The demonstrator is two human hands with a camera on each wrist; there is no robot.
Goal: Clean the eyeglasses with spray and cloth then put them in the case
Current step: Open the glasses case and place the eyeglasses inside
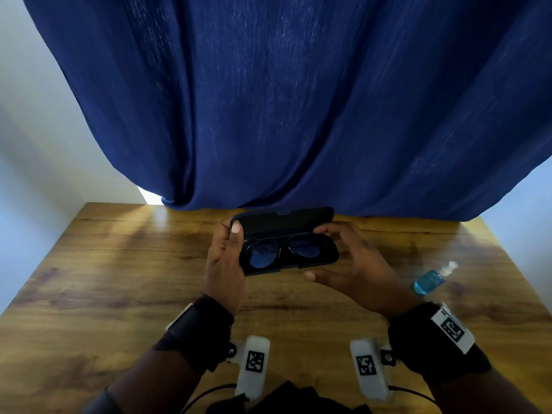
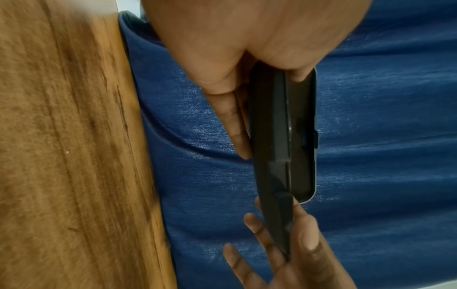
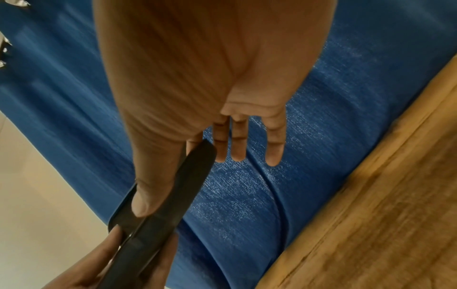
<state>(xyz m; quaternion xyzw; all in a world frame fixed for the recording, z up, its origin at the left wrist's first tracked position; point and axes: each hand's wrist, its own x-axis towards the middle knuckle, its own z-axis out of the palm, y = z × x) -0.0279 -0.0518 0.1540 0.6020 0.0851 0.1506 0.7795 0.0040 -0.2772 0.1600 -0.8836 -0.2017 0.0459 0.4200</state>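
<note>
**Dark case, lid raised, eyeglasses seated — closing step pending**

Dark navy case (image 1: 286, 249), hinged lid standing up towards the far edge of the surface (image 1: 119, 279), was held in the air above the middle of that surface, nearer its far edge. Eyeglasses (image 1: 280, 249), thin-framed with dark lenses, lay folded inside the lower tray, lenses facing up.

Left hand (image 1: 225, 258) gripped the case's left end, thumb laid over the corner of the lid, fingers under the tray. Right hand (image 1: 355, 264) pinched the right end of the case between thumb and forefinger; in the right wrist view its other fingers stood straight and free, clear of the case.

Spray bottle (image 1: 433, 277), clear with blue liquid, lay on its side near the right edge of the surface, well apart from both hands. Dark cloth (image 1: 286, 398) sat bunched at the near edge, between the forearms. Blue curtain (image 1: 283, 100) hung behind the far edge.

Judged step: stowing, the last one. Next move calls for folding the lid down evenly until it seats, without trapping the frame.
</note>
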